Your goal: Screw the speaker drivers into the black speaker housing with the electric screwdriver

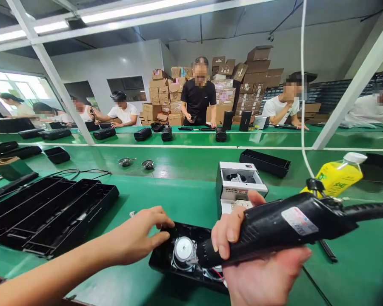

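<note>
Right hand [258, 272] clenched around a black driver [274, 227], grip full on the barrel, thumb over the top, nose angled down-left into an open black housing [161, 255]. Housing flat on the green worktop [178, 191] at the near edge, just in front of the body, with a round silver speaker [184, 250] seated inside and red wires showing beside it under the tool. Driver tip right at the speaker's rim; contact itself hidden by the tool's nose. Left hand [140, 236] released, holding nothing, fingers spread and pressed on the housing's upper left edge. White cord [302, 106] hanging from above down toward the driver's rear, thick black cable running off right. Behind the housing, a small white box [239, 187] with an open top recess. To its right, a yellow bottle [338, 174] lying tilted, white cap up-right. Left of the hands, a stack of long black trays [51, 212], apart from the housing. Farther back, two loose speakers [137, 162], another black shell [264, 162], then a second belt with black cylinders. Beyond that, several people at work, stacked cartons [252, 76] behind them.
</note>
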{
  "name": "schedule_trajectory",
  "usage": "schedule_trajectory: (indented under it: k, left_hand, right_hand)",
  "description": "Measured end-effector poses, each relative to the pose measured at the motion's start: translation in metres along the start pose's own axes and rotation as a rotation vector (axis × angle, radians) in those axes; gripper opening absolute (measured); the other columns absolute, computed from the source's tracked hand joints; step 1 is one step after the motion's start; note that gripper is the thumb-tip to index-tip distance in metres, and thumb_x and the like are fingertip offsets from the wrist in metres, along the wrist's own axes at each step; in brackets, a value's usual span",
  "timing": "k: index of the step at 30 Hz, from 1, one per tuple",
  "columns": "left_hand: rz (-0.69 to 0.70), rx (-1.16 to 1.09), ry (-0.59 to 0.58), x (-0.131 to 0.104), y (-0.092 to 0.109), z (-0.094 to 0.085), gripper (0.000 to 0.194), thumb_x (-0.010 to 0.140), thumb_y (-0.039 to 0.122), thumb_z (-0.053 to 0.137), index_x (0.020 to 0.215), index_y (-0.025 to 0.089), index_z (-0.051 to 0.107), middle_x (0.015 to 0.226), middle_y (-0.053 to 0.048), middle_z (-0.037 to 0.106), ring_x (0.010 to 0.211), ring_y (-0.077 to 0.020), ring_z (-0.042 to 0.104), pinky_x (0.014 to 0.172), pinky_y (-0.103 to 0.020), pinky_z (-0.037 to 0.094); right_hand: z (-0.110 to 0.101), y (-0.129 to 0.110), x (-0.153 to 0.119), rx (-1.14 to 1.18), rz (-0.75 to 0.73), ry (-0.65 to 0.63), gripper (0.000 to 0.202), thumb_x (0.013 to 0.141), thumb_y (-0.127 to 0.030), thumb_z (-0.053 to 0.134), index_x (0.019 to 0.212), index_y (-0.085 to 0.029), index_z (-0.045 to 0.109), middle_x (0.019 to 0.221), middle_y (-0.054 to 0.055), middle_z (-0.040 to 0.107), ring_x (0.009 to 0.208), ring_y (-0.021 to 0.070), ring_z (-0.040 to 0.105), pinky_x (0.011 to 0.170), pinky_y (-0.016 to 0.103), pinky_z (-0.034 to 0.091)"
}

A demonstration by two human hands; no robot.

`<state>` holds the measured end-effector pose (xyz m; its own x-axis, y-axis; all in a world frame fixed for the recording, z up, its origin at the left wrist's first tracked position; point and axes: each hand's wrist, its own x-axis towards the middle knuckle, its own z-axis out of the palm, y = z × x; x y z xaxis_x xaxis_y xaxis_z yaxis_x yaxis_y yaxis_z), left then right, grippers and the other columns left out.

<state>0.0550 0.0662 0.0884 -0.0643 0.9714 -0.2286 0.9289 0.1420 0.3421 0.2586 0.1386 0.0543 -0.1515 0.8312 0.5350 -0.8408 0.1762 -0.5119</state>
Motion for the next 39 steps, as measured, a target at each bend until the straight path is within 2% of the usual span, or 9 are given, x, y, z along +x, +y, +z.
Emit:
schedule_trajectory:
  k: [3,5,9,11,14,20,26,34,39]
  left_hand:
    - [-0.005,-0.209,0.140,-0.006,-0.033,0.015,0.041,0.102,0.043,0.042,0.134,0.029,0.064,0.136,-0.005,0.065,0.119,-0.0235,0.064,0.095,-0.036,0.056]
    - [0.004,-0.389,0.203,-0.005,-0.048,0.034,0.043,0.103,0.047,0.042,0.139,0.030,0.059,0.145,-0.006,0.060,0.131,-0.0262,0.059,0.102,-0.038,0.056]
    - [0.011,-0.646,0.116,-0.001,-0.059,0.071,0.054,0.100,0.057,0.049,0.150,0.035,0.048,0.157,-0.005,0.051,0.142,-0.0318,0.050,0.117,-0.050,0.046]
    - [-0.032,-0.748,0.072,0.000,-0.060,0.083,0.057,0.100,0.060,0.048,0.152,0.036,0.046,0.158,-0.005,0.051,0.137,-0.0330,0.055,0.118,-0.054,0.045]
    - [-0.034,-0.876,0.091,0.000,-0.063,0.094,0.054,0.101,0.059,0.050,0.151,0.037,0.048,0.155,-0.003,0.054,0.136,-0.0318,0.056,0.120,-0.052,0.042]
    - [0.120,-0.910,0.146,0.001,-0.067,0.098,0.047,0.103,0.052,0.055,0.149,0.043,0.049,0.154,0.003,0.054,0.143,-0.0265,0.048,0.126,-0.045,0.036]
    - [0.155,-0.925,0.150,0.002,-0.067,0.096,0.047,0.103,0.050,0.055,0.149,0.042,0.049,0.152,0.004,0.054,0.140,-0.0239,0.050,0.123,-0.042,0.038]
    - [0.132,-0.969,0.147,0.000,-0.067,0.098,0.049,0.103,0.051,0.054,0.150,0.040,0.049,0.153,0.003,0.053,0.142,-0.0250,0.049,0.124,-0.043,0.035]
    - [0.120,-1.004,0.153,0.001,-0.067,0.098,0.049,0.102,0.053,0.054,0.150,0.040,0.050,0.151,0.002,0.056,0.138,-0.0263,0.051,0.123,-0.044,0.036]
  right_hand:
    - [0.005,0.014,0.003,-0.030,0.117,-0.133,0.066,0.090,-0.086,0.056,0.135,-0.038,0.063,0.078,-0.001,0.063,0.051,0.0141,0.056,0.048,0.026,0.049]
    - [0.007,0.022,0.002,-0.005,0.204,-0.135,0.059,0.093,-0.080,0.059,0.133,-0.037,0.065,0.077,-0.001,0.065,0.052,0.0141,0.057,0.049,0.025,0.050]
    - [0.010,0.033,-0.003,0.112,0.374,-0.129,0.042,0.097,-0.063,0.064,0.126,-0.034,0.072,0.074,0.002,0.069,0.055,0.0186,0.065,0.051,0.027,0.054]
    - [0.011,0.036,-0.005,0.114,0.410,-0.140,0.047,0.094,-0.066,0.067,0.127,-0.032,0.072,0.076,0.004,0.072,0.057,0.0204,0.066,0.050,0.028,0.054]
    - [0.015,0.042,-0.007,0.059,0.446,-0.141,0.058,0.084,-0.066,0.080,0.129,-0.029,0.072,0.075,0.005,0.072,0.056,0.0214,0.065,0.049,0.028,0.053]
    - [0.025,0.053,-0.011,-0.070,0.466,-0.121,0.054,0.091,-0.069,0.072,0.128,-0.031,0.072,0.074,0.004,0.070,0.053,0.0206,0.064,0.048,0.029,0.053]
    - [0.036,0.056,-0.008,-0.286,0.388,-0.239,0.030,0.106,-0.048,0.058,0.126,-0.032,0.072,0.065,0.002,0.068,0.043,0.0191,0.060,0.041,0.028,0.052]
    - [0.048,0.055,-0.009,-0.375,0.319,-0.153,0.039,0.099,-0.065,0.064,0.120,-0.033,0.072,0.064,-0.001,0.063,0.043,0.0164,0.053,0.043,0.028,0.051]
    - [0.042,0.056,-0.010,-0.318,0.196,-0.130,0.058,0.096,-0.074,0.060,0.125,-0.025,0.070,0.070,0.000,0.063,0.045,0.0145,0.054,0.043,0.026,0.050]
